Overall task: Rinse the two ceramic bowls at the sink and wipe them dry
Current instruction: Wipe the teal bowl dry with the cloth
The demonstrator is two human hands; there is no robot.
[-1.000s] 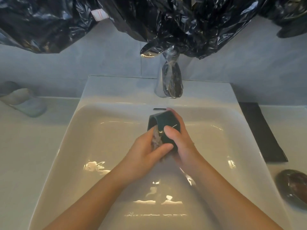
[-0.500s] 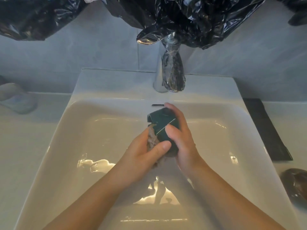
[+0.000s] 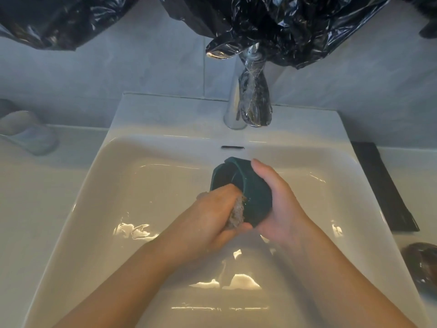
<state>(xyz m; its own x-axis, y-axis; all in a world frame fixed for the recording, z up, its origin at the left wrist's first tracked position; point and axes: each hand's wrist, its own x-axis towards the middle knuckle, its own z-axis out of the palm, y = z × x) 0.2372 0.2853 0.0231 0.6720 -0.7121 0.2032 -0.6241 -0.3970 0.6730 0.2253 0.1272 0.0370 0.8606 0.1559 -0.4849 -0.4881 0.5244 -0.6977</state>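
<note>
Since half a second ago: dark green bowl (image 3: pixel 246 192) tipped further on its side, mouth now facing left, left hand (image 3: pixel 217 216) pushed deeper inside. Left fingers closed around a brownish scrubbing pad (image 3: pixel 236 215), rubbing the inner wall; right hand (image 3: pixel 279 204) wrapped around the bowl's outside, holding it above the white sink (image 3: pixel 151 176). Probably washing the first bowl, wiping not begun. Second, darker bowl (image 3: pixel 423 266) waiting on the counter, far right. Next: turning the bowl, then rinsing under the tap (image 3: pixel 246 100); no running water visible.
</note>
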